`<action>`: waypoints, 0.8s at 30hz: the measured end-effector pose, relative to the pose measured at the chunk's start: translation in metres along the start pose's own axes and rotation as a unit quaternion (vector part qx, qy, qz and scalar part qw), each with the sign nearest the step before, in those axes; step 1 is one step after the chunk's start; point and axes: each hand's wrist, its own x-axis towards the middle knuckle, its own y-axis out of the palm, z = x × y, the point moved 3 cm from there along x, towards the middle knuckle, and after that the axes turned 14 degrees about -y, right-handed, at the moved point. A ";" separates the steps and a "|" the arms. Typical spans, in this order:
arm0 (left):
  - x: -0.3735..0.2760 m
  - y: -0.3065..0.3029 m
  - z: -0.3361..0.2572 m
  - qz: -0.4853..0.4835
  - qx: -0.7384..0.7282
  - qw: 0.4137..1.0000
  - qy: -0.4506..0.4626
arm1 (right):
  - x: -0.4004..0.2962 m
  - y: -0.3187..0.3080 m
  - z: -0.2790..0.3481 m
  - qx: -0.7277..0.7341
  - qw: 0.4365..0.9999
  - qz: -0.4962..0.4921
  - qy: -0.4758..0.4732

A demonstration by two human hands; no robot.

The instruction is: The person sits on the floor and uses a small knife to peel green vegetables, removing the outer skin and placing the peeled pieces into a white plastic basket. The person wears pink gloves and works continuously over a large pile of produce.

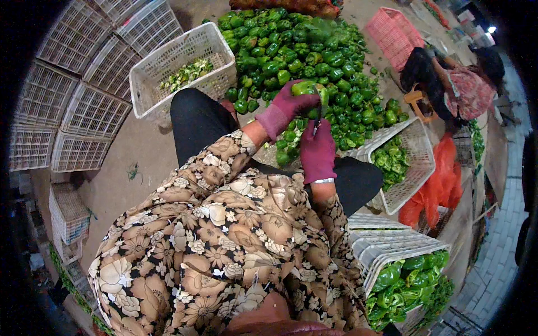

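My left hand (286, 106), in a maroon glove, holds a green bell pepper (303, 88) over the pile. Close against the pepper is my right hand (318, 147), gloved alike, shut on a small knife (318, 119) whose dark blade points up along the pepper's side. A large heap of green bell peppers (290, 46) lies on the ground beyond both hands. Pale green scraps (189, 74) lie in a white plastic crate (141, 90) at the left. A tilted white crate (424, 157) at the right holds cut green peppers (391, 161).
Stacked white crates (80, 92) stand at the far left. At the lower right is another crate (395, 239) with green peppers (405, 285). Red mesh sacks (439, 180) lie beside the tilted crate. Another person (466, 90) sits at the upper right near a pink crate (395, 35).
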 end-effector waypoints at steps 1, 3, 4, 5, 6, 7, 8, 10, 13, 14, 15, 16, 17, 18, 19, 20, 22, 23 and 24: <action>0.001 -0.004 0.002 -0.022 0.021 0.998 0.047 | 0.000 -0.006 0.005 -0.014 1.000 0.014 -0.005; 0.002 -0.011 0.001 -0.046 0.028 0.994 0.093 | -0.007 -0.027 0.010 -0.037 0.998 0.046 -0.026; 0.003 -0.013 -0.003 -0.047 0.017 0.995 0.091 | -0.012 -0.034 0.010 -0.050 0.996 0.062 -0.036; 0.009 -0.017 -0.009 -0.028 -0.028 0.998 0.041 | -0.019 -0.038 0.007 -0.034 0.999 0.029 -0.021; 0.009 -0.019 -0.014 -0.011 -0.070 0.997 -0.010 | -0.026 -0.041 0.004 -0.017 1.000 -0.003 -0.006; 0.007 -0.019 -0.017 -0.004 -0.094 0.995 -0.030 | -0.029 -0.043 0.002 0.000 0.999 -0.034 0.010; 0.004 -0.018 -0.019 0.004 -0.118 0.992 -0.049 | -0.023 -0.047 0.002 0.021 0.997 -0.075 0.021; -0.013 0.003 -0.032 0.077 -0.141 0.984 -0.081 | -0.011 -0.054 0.004 0.045 0.993 -0.108 0.010; -0.016 0.013 -0.020 0.065 -0.006 0.994 -0.084 | 0.013 -0.050 -0.003 0.149 0.982 -0.118 -0.013; -0.018 0.019 -0.017 0.062 0.043 0.992 -0.100 | 0.019 -0.052 -0.004 0.180 0.978 -0.100 -0.021; -0.018 0.017 -0.013 0.098 0.052 0.991 -0.077 | 0.023 -0.054 -0.002 0.209 0.974 -0.079 -0.028; -0.016 0.013 -0.006 0.133 0.061 0.988 -0.053 | 0.024 -0.052 -0.010 0.199 0.978 -0.053 -0.019; -0.016 0.010 -0.001 0.167 0.071 0.983 -0.030 | 0.025 -0.052 -0.012 0.202 0.979 -0.031 -0.024; -0.023 0.015 -0.005 0.144 -0.025 0.982 -0.117 | 0.024 -0.053 -0.015 0.200 0.979 -0.009 -0.024; -0.030 0.018 -0.013 0.146 0.070 0.983 -0.084 | 0.023 -0.052 -0.019 0.202 0.979 0.011 -0.025; -0.036 0.018 -0.020 0.147 0.164 0.974 -0.050 | 0.022 -0.049 -0.027 0.204 0.978 0.003 -0.037; -0.039 0.018 -0.024 0.163 0.220 0.961 -0.019 | 0.020 -0.042 -0.041 0.204 0.977 -0.011 -0.061; -0.038 0.019 -0.023 0.179 0.186 0.966 -0.024 | 0.019 -0.042 -0.048 0.215 0.976 -0.001 -0.042; -0.038 0.018 -0.021 0.186 0.174 0.967 -0.022 | 0.018 -0.041 -0.053 0.227 0.973 0.010 -0.025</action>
